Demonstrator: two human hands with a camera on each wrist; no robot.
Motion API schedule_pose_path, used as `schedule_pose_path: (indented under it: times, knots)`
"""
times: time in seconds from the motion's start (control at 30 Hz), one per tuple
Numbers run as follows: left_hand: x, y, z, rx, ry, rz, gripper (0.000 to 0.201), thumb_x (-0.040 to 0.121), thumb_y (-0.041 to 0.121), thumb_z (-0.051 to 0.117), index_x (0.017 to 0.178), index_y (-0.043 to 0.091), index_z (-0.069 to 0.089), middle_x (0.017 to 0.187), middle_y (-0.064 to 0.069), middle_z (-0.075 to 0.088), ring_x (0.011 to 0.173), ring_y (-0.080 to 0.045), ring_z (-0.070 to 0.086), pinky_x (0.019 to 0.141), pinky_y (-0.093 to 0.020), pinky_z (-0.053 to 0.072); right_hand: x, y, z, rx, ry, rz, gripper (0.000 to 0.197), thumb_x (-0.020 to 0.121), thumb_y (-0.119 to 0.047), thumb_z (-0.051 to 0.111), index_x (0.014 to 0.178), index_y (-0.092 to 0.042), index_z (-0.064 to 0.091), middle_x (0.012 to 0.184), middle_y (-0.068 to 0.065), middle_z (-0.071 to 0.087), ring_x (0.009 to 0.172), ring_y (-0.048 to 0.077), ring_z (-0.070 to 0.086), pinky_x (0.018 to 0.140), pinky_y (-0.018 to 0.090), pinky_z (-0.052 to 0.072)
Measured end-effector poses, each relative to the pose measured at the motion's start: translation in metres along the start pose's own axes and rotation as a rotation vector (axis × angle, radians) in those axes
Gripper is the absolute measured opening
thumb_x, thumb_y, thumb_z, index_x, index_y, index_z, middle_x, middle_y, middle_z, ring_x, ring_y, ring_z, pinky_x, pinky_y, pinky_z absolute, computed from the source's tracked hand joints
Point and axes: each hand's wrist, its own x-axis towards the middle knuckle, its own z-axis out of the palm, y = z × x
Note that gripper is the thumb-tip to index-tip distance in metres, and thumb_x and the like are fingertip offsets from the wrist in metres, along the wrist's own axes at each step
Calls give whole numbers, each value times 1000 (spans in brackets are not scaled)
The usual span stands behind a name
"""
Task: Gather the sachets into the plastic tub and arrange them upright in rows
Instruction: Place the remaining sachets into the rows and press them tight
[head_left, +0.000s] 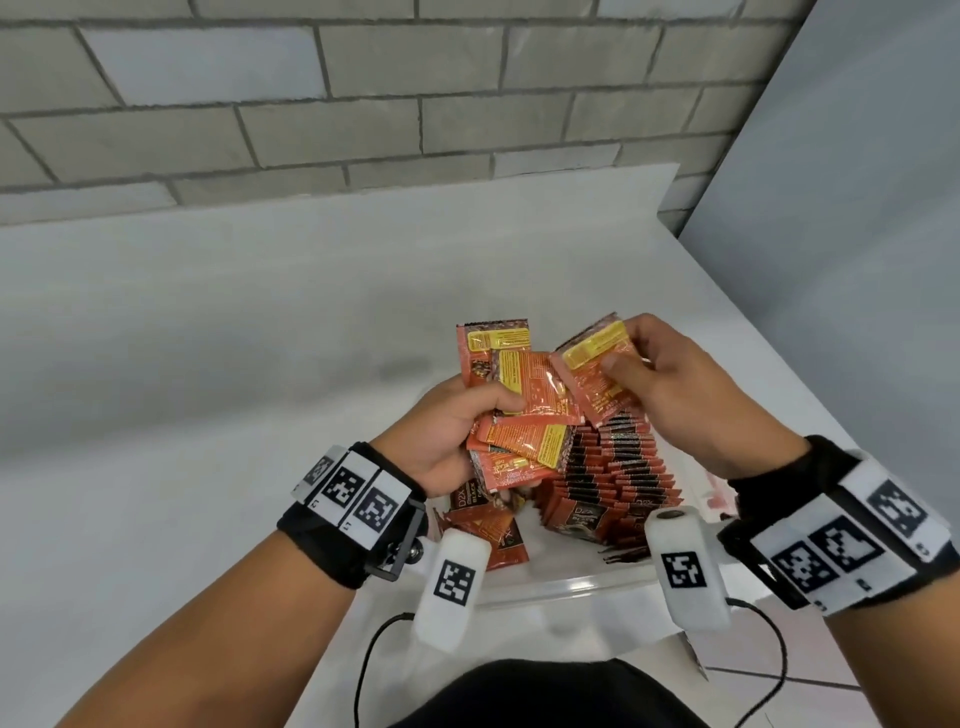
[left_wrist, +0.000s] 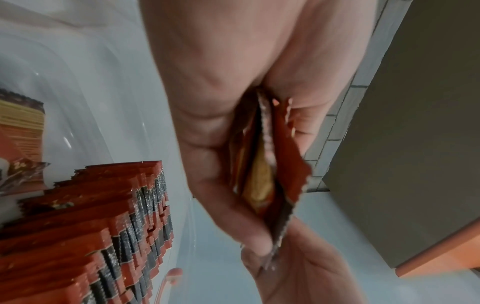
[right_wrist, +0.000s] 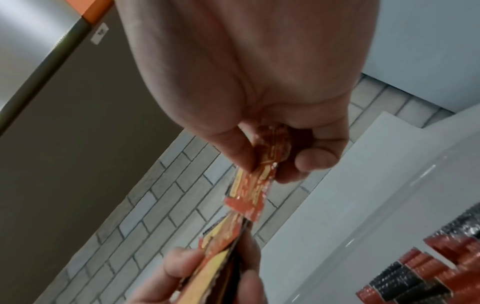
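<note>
Both hands hover over a clear plastic tub (head_left: 566, 590) on the white table. My left hand (head_left: 457, 431) grips a fanned bunch of red-orange sachets (head_left: 524, 410), seen edge-on in the left wrist view as a sachet bunch (left_wrist: 270, 164). My right hand (head_left: 660, 379) pinches one sachet (head_left: 597, 374) between thumb and fingers, beside the bunch; the pinched sachet (right_wrist: 257, 185) shows in the right wrist view too. Inside the tub a long row of upright sachets (head_left: 618, 467) stands packed together, with the same row (left_wrist: 103, 226) below the left palm. A few loose sachets (head_left: 493, 525) lie flat at the tub's near left.
The white table (head_left: 208, 364) runs back to a grey brick wall (head_left: 363, 104). A tall grey panel (head_left: 857, 182) stands at the right. Black cables (head_left: 374, 654) hang from both wrist cameras near my lap.
</note>
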Motion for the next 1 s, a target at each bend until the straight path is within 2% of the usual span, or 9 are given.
schedule_pose_path:
  times: [0.1,0.17,0.27,0.37,0.5,0.63,0.77,0.9,1.0]
  knots:
    - [2,2,0,52,17,2,35,74,1,67,108,7,60,96,-14,71,81,-28,70,71,-44,58,-4,0,2,314,67,156,12,98,-14,44,98,-20,55,79,-5,69,64,9,60,55,22,45]
    - [3,2,-1,86,22,-1,29,74,0,64,102,8,62,93,-12,71,77,-24,69,73,-40,58,-6,0,2,393,74,199,15,97,-13,42,96,-19,56,72,-8,70,67,11,61,59,25,45]
    - [4,1,-1,158,9,9,31,72,-1,67,101,9,64,94,-11,70,81,-24,69,79,-39,56,-8,-1,7,287,64,178,17,97,-14,42,105,-18,56,94,0,70,86,19,64,70,32,51]
    - [3,0,1,244,-43,22,34,77,-7,68,106,10,64,101,-10,71,91,-24,69,83,-40,56,-8,-4,14,119,48,96,18,98,-13,42,112,-17,52,97,4,66,87,21,64,77,38,52]
    - [2,-1,3,238,-68,25,40,70,-2,67,109,9,64,104,-12,71,94,-25,69,86,-42,56,-8,-9,12,49,-16,7,31,96,-5,47,121,-21,56,102,0,68,88,15,66,78,28,55]
    - [1,0,3,82,-54,-13,40,67,0,54,106,8,59,103,-16,66,85,-28,65,71,-39,58,-6,-6,6,40,11,-7,34,94,-1,49,121,-20,58,98,-5,70,81,4,66,71,16,53]
    - [2,3,0,35,-22,20,46,70,1,51,114,13,61,115,-16,64,95,-34,65,91,-61,43,-7,-4,4,26,60,10,31,95,-7,50,119,-26,58,101,-3,68,86,12,67,81,30,55]
    - [2,7,1,70,17,86,41,85,-8,52,118,14,62,116,-12,67,100,-27,65,88,-43,52,-7,-2,9,62,38,82,15,96,-14,49,104,-20,60,95,1,68,85,19,67,83,41,53]
    - [4,7,0,110,78,100,29,88,-6,54,107,13,65,105,-11,70,88,-24,68,81,-38,56,-7,-1,12,39,15,120,10,95,-16,47,101,-14,55,95,9,67,89,31,64,85,49,50]
